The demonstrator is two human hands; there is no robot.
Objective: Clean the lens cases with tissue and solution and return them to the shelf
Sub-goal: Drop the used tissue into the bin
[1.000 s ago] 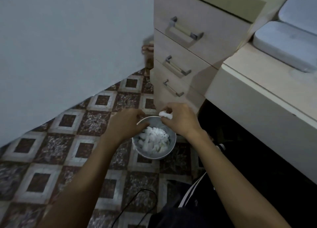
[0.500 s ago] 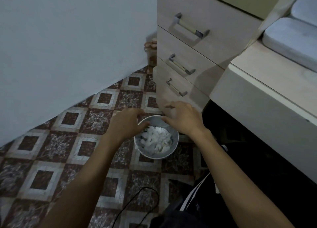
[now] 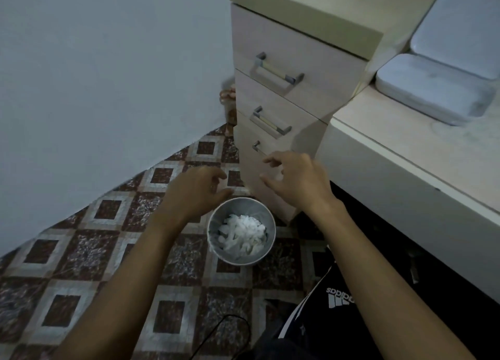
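Tissue wads [image 3: 242,233], white and crumpled, heaped inside a small round metal bin [image 3: 239,205] just below mid-frame, at 6 o'clock from centre. Filling roughly the lower half of the bin, bare grey wall showing above them. No lens case recognisable anywhere in view.

At 10 o'clock from the bin, left hand [image 3: 189,194]: palm down, fingers loosely bent and apart, gripping nothing, clear of the rim. At 1 o'clock, right hand [image 3: 297,182]: likewise empty, thumb and fingers spread apart, hanging in front of the lowest drawer.

Further out at 12 to 1 o'clock, a pale wooden drawer unit [image 3: 297,53] with three bar handles, its foot just beside the bin. At 3 o'clock, a light desk [image 3: 405,154] carrying two pale rounded slabs [image 3: 430,94], kind unclear. At 9 to 11 o'clock, a plain wall [image 3: 108,75]. Underneath everything, patterned brown-and-grey floor tiles [image 3: 81,251]. At 6 o'clock, a thin black cable [image 3: 230,330]; at 5 o'clock, black trousers with white stripes [image 3: 324,327]. Nothing between hands and bin.

Against a second ago: gone from the right fingers the white wad pinched over the bin. Against half a second ago: both hands off the rim and raised, bin fully uncovered.
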